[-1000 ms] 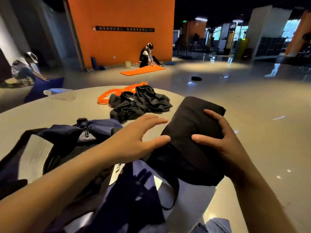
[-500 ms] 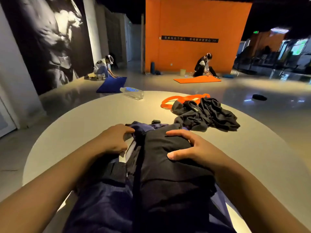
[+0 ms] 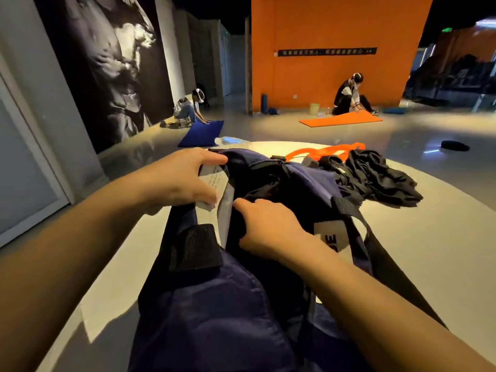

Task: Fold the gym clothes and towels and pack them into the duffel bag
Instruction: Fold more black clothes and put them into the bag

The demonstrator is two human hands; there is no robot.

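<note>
Now, item one: duffel bag (image 3: 214, 304), navy, lying on the round table (image 3: 429, 251) directly before me, mouth open toward the far side. My left hand (image 3: 177, 181) grips the near-left rim of the opening, fingers curled over the edge and the white care label (image 3: 212, 181), holding it apart. My right hand (image 3: 265, 229) is down inside the mouth, fingers bent into the dark interior; whether they hold cloth or merely press it I cannot tell.

Item two: folded black garment. A second ago it sat in my right hand outside the bag; half a second ago it lay on top of the opening under my palm. It is no longer on top, so I judge it now inside, being pushed down. One piece counts as packed, or nearly.

Item three: crumpled black clothes (image 3: 375, 175), unfolded, on the table beyond the bag, touching an orange band (image 3: 322, 151). By my reckoning these are next for folding.

Item four, obscured: bag interior is black on black, contents indistinct. A water bottle (image 3: 230, 140) shows only partly behind the bag's rim. The bag's near end runs off the bottom edge. No towel is identifiable.
</note>
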